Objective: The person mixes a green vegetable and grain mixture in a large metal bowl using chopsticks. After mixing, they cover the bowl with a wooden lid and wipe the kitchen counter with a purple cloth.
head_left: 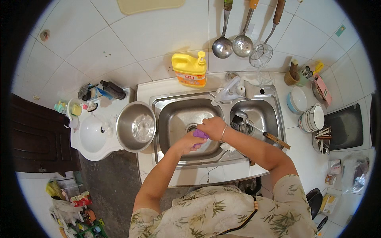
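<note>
Both of my hands grip a bunched purple cloth [201,134] above the left basin of the steel double sink [168,115]. My left hand [183,143] is closed around the cloth's lower end. Just above and to the right, my right hand [213,127] is closed on its upper end. Most of the cloth is hidden in my fingers. In the smaller right basin rests a ladle [254,125], its wooden handle reaching over the front right rim. Something white and crumpled [227,147] lies by the sink's front edge, below my right wrist.
Behind the sink stand a yellow pump jug [190,71] and the tap [229,90]. To the left are a steel bowl [124,126] and a white washbasin [89,139]. Stacked bowls [313,118] occupy the right counter. A ladle [222,47], skimmer [242,45] and wire strainer [261,55] hang on the wall.
</note>
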{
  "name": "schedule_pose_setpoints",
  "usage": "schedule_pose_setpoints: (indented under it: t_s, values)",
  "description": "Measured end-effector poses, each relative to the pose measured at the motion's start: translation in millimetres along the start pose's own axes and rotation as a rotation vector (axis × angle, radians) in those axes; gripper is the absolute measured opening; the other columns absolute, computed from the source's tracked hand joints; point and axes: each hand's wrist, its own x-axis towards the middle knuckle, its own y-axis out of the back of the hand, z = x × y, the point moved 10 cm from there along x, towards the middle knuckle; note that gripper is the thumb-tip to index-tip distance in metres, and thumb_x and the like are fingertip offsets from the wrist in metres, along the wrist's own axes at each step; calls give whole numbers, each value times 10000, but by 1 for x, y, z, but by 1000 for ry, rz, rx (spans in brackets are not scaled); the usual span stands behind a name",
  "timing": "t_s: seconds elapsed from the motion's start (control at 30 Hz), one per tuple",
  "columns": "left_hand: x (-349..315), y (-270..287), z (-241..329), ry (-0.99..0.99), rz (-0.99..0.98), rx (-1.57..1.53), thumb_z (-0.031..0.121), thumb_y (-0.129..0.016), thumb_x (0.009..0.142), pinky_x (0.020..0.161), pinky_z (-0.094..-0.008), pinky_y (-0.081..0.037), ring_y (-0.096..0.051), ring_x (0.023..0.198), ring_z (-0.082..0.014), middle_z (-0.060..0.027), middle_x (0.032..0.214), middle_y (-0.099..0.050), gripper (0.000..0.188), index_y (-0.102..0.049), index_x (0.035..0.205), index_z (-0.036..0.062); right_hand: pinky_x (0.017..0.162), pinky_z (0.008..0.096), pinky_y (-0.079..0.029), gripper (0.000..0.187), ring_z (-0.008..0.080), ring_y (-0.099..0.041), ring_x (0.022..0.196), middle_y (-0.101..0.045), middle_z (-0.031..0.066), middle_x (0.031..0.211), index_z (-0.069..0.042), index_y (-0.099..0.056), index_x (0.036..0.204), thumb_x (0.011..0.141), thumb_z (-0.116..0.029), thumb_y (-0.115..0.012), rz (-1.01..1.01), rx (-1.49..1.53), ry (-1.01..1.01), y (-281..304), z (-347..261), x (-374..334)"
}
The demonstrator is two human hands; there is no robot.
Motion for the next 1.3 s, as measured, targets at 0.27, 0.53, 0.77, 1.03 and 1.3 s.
schedule_pose_setpoints:
  t_s: [0.27,0.53,0.77,1.03,1.3]
  values:
    - [-4,12,34,-300,644,1158,136,-647,698,642,-418,-481,-617,733,-336,-157,778,-620,220,-550,879,55,699,387,-504,220,287,-636,820,-654,138,856,-88,-636,896,683,-141,-617,-522,150,-350,-89,26,-6]
    - [-22,8,44,-665,731,1122,154,-653,713,553,-403,-466,-592,628,-316,-130,720,-596,298,-523,970,76,846,376,-451,440,348,-545,1007,-552,187,1117,-106,-548,1107,673,-41,-589,-244,583,-527,-78,36,-11]
    - [-15,3,0,-66,-52,-174,208,-581,820,338,-181,-224,-334,394,-42,-7,589,-461,186,-542,934,66,987,381,-352,692,324,-379,1201,-304,184,1354,-191,-461,1242,593,-48,-654,276,109,177,15,-31,-28]
    - [-21,-11,2,119,-96,143,188,-607,786,346,-211,-217,-322,402,-60,1,561,-427,142,-518,794,78,487,369,-456,253,255,-586,532,-575,57,640,-151,-570,920,690,-247,-609,22,-45,35,-23,-24,-9]
    - [-11,4,36,-347,500,926,228,-675,677,731,-405,-476,-614,812,-340,-173,859,-638,350,-577,938,16,651,386,-509,157,286,-647,754,-657,140,802,-90,-632,837,721,-184,-582,-367,80,-288,-40,1,-5]
